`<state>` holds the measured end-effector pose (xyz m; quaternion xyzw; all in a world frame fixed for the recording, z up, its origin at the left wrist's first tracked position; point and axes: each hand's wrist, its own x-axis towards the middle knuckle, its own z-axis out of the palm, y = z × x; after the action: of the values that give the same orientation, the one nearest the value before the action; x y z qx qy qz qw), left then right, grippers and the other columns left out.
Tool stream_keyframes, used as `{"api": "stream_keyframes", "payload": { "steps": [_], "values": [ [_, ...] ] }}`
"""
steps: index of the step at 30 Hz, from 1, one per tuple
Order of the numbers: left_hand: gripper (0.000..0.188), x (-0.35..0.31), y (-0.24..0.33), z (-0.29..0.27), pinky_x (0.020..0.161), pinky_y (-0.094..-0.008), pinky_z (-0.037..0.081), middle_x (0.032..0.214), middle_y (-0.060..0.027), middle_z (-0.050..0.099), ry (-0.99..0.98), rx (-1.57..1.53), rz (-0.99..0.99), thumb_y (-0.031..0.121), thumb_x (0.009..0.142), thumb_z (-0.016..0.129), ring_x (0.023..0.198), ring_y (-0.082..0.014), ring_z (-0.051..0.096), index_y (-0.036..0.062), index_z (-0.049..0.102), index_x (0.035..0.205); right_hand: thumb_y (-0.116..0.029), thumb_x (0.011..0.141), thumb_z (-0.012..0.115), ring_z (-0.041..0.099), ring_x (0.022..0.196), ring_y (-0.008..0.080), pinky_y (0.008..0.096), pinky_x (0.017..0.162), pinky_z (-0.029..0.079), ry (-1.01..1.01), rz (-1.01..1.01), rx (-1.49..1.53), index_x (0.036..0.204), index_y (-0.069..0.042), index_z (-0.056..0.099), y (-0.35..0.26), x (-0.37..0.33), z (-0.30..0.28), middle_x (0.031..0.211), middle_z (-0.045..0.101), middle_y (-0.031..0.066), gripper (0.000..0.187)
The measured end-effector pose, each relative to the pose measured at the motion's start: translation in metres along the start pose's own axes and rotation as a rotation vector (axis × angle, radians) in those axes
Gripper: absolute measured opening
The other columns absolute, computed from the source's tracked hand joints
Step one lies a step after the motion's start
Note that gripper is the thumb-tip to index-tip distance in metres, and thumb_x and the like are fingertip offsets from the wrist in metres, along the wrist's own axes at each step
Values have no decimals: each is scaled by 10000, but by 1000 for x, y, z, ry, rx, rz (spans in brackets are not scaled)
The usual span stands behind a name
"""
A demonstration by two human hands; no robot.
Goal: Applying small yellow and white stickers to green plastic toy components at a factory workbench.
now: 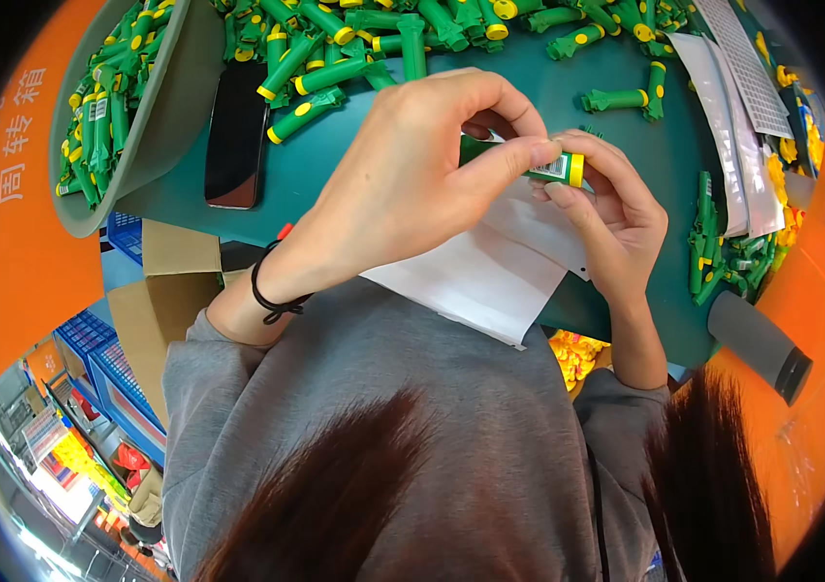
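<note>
A small green tube with a yellow end (576, 171) is held between my two hands above the table, with a white barcode label (553, 168) on its side. My left hand (442, 160) is closed, its thumb and forefinger pinching the tube at the label; the tube's far part is hidden behind these fingers. From the other side, my right hand (616, 199) grips the yellow end between thumb and fingers. Below the hands, a white sheet (480, 272) lies at the table's near edge, partly over my lap.
Many similar green tubes (412, 44) lie piled along the far side of the green table (335, 175). A grey-green tub (165, 121) of tubes stands left, beside a black phone (236, 136). On the right are label sheets (723, 126), more tubes (703, 242) and a grey tumbler (757, 339).
</note>
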<state>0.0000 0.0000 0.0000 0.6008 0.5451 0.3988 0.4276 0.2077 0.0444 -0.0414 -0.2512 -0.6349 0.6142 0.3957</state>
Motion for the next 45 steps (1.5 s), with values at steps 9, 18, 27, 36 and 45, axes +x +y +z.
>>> {"api": "stream_keyframes", "payload": {
  "steps": [9, 18, 27, 36, 45],
  "values": [
    [296, 2, -9, 4, 726, -243, 461, 831, -33, 695, -95, -251, -193, 293, 990, 647, 789, -60, 559, 9, 728, 969, 100, 874, 638, 579, 1210, 245, 350, 1021, 484, -54, -44, -92, 1286, 73, 592, 8, 4, -1, 1326, 566, 160, 415],
    [368, -27, -1, -209, 681, -445, 474, 800, -150, 690, 1169, 919, 335, 340, 1013, 540, 733, -307, 653, 17, 707, 961, -145, 992, 590, 530, 749, 102, 243, 670, 431, 376, 194, -887, 1363, -52, 568, -33, -41, -33, 881, 591, 16, 383],
    [424, -53, -28, -96, 766, -297, 509, 933, -165, 714, 177, 64, -295, 270, 1078, 465, 865, -177, 655, -78, 697, 1011, 2, 901, 704, 588, 854, 70, 233, 746, 484, 384, 317, -127, 1199, -32, 673, 11, -29, -6, 881, 699, 37, 302],
    [906, -59, -71, -64, 1074, -438, 421, 1310, -199, 628, -75, -813, -156, 706, 1000, 197, 1232, -336, 588, -51, 568, 1331, 194, 701, 604, 620, 651, 215, 334, 678, 513, -204, -484, -291, 1157, -107, 770, -32, -74, -2, 767, 662, 85, 571],
    [667, -18, -47, -61, 1071, -420, 440, 1358, -195, 570, 53, -683, 16, 164, 859, 713, 1237, -308, 580, -93, 429, 1405, 54, 950, 500, 544, 1310, 270, 372, 1058, 439, -278, -47, -310, 1451, -74, 515, -54, -78, -58, 1475, 528, 116, 518]
  ]
}}
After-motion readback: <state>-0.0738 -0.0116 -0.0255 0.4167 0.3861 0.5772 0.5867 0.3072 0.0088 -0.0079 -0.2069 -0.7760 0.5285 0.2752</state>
